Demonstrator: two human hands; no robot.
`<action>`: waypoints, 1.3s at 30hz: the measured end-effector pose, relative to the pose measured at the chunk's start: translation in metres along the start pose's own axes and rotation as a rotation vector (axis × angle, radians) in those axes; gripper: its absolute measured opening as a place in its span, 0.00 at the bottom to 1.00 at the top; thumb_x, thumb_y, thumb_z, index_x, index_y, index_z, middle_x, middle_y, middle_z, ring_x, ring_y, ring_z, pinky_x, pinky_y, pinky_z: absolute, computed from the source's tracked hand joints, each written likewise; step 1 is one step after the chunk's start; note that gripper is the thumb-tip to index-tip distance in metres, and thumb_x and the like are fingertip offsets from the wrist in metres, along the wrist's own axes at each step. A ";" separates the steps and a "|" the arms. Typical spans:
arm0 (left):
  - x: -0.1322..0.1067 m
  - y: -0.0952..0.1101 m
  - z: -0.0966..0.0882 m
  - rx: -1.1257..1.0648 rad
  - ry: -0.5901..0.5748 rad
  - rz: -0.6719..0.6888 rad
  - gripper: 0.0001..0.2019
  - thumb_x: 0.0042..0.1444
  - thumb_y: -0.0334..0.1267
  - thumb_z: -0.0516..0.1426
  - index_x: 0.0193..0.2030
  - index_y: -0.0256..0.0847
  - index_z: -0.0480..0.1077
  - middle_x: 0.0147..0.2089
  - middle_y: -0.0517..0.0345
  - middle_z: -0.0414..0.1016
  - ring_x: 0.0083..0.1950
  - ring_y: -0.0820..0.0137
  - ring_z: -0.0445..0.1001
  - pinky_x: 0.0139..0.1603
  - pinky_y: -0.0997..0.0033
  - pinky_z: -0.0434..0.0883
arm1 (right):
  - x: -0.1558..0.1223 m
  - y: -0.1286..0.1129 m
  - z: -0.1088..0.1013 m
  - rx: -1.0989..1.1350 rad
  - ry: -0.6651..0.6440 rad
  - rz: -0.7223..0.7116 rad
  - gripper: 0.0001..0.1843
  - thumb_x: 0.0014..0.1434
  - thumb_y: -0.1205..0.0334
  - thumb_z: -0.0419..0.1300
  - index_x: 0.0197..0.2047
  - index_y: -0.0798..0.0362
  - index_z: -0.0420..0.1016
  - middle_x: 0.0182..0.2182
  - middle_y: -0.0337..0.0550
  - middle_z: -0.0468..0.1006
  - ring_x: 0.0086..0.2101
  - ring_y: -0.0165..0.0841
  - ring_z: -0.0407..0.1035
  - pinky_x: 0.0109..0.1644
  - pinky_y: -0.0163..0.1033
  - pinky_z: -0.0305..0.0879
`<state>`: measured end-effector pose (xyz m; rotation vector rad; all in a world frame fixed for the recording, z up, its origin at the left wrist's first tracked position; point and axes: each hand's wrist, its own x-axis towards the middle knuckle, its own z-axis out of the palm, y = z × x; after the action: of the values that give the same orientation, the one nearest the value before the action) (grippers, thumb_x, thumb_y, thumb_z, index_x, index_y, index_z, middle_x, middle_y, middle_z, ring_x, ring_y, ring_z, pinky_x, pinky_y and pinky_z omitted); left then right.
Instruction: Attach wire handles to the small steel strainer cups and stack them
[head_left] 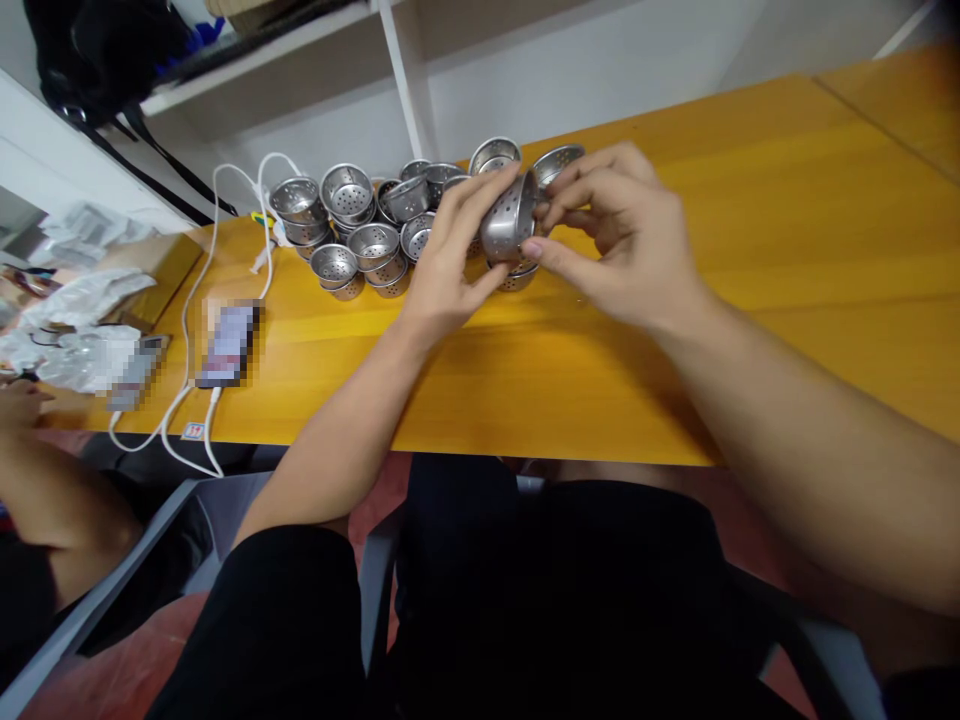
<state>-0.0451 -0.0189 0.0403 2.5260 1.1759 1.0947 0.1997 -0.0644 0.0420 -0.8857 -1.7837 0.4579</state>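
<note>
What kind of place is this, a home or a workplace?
Probably a small workshop. The left hand and right hand hold one metal cup over a yellow table; a pile of identical cups lies behind, and another person's arm shows beside plastic bags.

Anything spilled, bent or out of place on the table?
Nothing spilled or visibly bent. Left hand and right hand hold one strainer cup on its side. The other cups lie in a loose heap, some stacked, some tipped. A white cable hangs over the table edge.
</note>
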 end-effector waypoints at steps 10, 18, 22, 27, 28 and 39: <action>0.012 -0.012 0.023 -0.009 -0.002 -0.019 0.34 0.73 0.40 0.67 0.83 0.64 0.67 0.90 0.59 0.68 0.96 0.53 0.65 0.99 0.35 0.64 | 0.004 0.020 0.002 -0.097 -0.167 0.081 0.42 0.57 0.11 0.70 0.73 0.04 0.78 0.67 0.31 0.89 0.78 0.69 0.63 0.80 0.88 0.63; 0.013 -0.038 0.034 -0.014 -0.003 0.106 0.36 0.75 0.45 0.65 0.85 0.61 0.61 0.92 0.54 0.63 0.97 0.52 0.62 0.99 0.35 0.61 | 0.008 0.025 -0.003 -0.160 -0.134 0.025 0.25 0.69 0.22 0.69 0.65 0.12 0.84 0.66 0.34 0.88 0.75 0.65 0.68 0.81 0.83 0.66; 0.021 -0.065 0.047 -0.070 0.011 0.250 0.36 0.78 0.51 0.61 0.88 0.59 0.56 0.92 0.49 0.62 0.97 0.48 0.59 1.00 0.35 0.55 | 0.008 0.036 -0.002 -0.121 -0.027 -0.066 0.16 0.72 0.30 0.73 0.52 0.26 0.88 0.61 0.46 0.86 0.68 0.64 0.75 0.78 0.83 0.71; 0.023 -0.078 0.046 -0.085 0.048 0.264 0.39 0.78 0.63 0.60 0.89 0.61 0.55 0.90 0.47 0.63 0.96 0.43 0.60 0.98 0.34 0.56 | 0.012 0.042 -0.005 -0.091 0.156 -0.195 0.17 0.73 0.36 0.78 0.46 0.36 0.85 0.57 0.51 0.82 0.65 0.59 0.78 0.72 0.74 0.80; 0.023 -0.080 0.043 -0.089 0.068 0.249 0.40 0.78 0.66 0.61 0.89 0.61 0.55 0.89 0.46 0.64 0.95 0.43 0.61 0.97 0.34 0.58 | 0.014 0.044 -0.009 -0.115 0.211 -0.196 0.17 0.74 0.36 0.77 0.47 0.38 0.85 0.58 0.52 0.81 0.67 0.58 0.78 0.70 0.71 0.82; 0.013 -0.099 0.043 -0.265 0.293 0.028 0.53 0.71 0.83 0.57 0.92 0.67 0.46 0.86 0.45 0.67 0.90 0.49 0.69 0.91 0.44 0.70 | 0.018 0.095 -0.068 -0.533 -0.507 0.350 0.11 0.70 0.59 0.82 0.39 0.48 0.86 0.41 0.52 0.88 0.41 0.46 0.80 0.53 0.57 0.79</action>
<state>-0.0705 0.0650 -0.0238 2.2418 0.9783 1.5548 0.2928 0.0047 0.0156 -1.5779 -2.2731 0.4616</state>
